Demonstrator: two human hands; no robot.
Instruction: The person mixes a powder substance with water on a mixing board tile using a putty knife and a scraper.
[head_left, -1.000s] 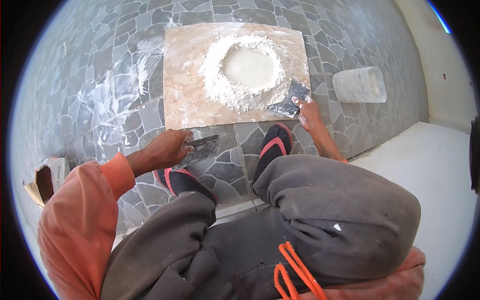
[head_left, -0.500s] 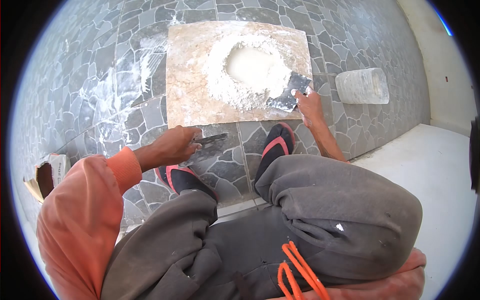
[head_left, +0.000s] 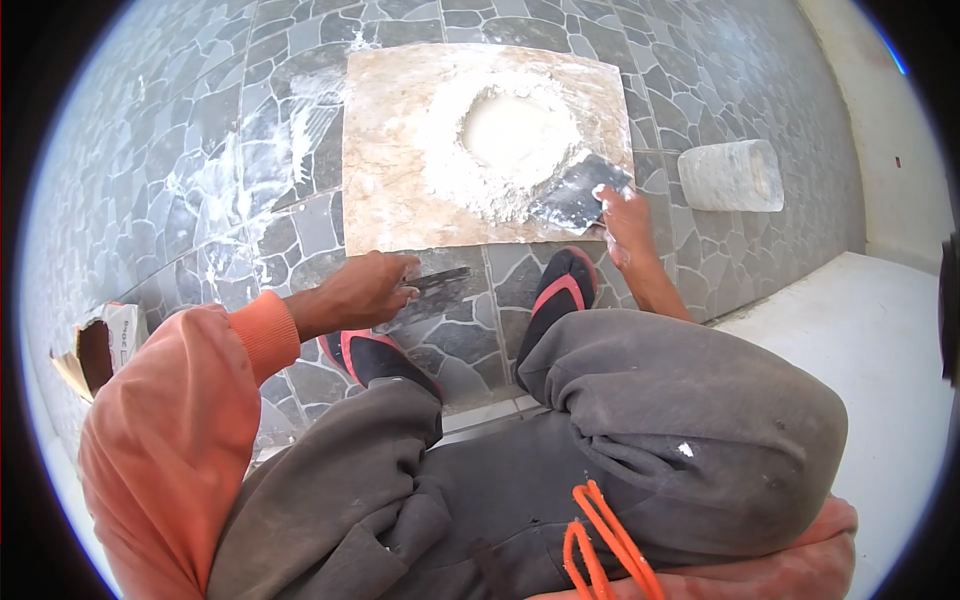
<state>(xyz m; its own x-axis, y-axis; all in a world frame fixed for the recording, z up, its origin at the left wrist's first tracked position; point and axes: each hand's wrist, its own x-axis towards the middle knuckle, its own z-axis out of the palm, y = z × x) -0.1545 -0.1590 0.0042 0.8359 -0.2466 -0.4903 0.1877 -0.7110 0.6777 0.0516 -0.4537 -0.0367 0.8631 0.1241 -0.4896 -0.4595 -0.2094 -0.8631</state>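
My right hand [head_left: 628, 222] is closed on a black putty scraper [head_left: 578, 196] smeared with white. Its blade lies at the near right edge of a ring of white powder [head_left: 462, 185]. Whitish liquid [head_left: 515, 130] pools in the middle of that ring. Beneath is a stained tan board [head_left: 385, 150] on the floor. In my left hand [head_left: 368, 290], fingers closed, is a second dark, flat scraper [head_left: 430, 298], held just off the board's near edge above the tiles.
A translucent, white-smeared plastic container [head_left: 730, 176] lies right of the board. At far left stands an open cardboard box [head_left: 112, 345]. White smears [head_left: 230, 185] mark the stone-patterned floor [head_left: 290, 60]. My sandalled feet [head_left: 562, 290] are close to the board's near edge.
The right-hand scraper has shifted slightly left and towards me over the powder's edge, showing more of its dark face. My left hand keeps its hold. The whole view has drifted a little.
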